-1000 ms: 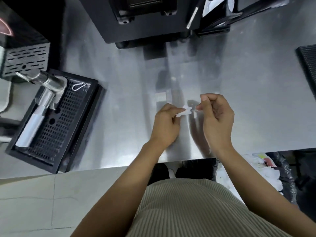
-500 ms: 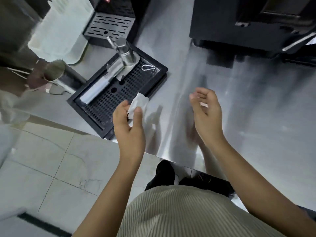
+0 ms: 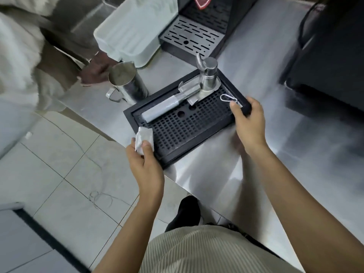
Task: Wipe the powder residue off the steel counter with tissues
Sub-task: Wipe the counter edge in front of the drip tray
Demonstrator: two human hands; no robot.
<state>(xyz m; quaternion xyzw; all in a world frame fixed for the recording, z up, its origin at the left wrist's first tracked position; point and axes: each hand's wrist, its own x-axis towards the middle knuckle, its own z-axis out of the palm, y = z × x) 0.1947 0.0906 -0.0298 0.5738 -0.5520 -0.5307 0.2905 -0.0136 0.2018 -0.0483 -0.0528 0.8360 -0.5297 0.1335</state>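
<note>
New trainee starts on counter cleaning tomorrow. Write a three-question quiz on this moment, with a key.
1. True or false: the left hand pinches a crumpled tissue.
2. The right hand grips: A a sponge; B a corner of the black drip tray; C a bottle cap.
3. Which steel vessel stands on the counter beyond the tray's left end?
Key: 1 true; 2 B; 3 the handled pitcher.
</note>
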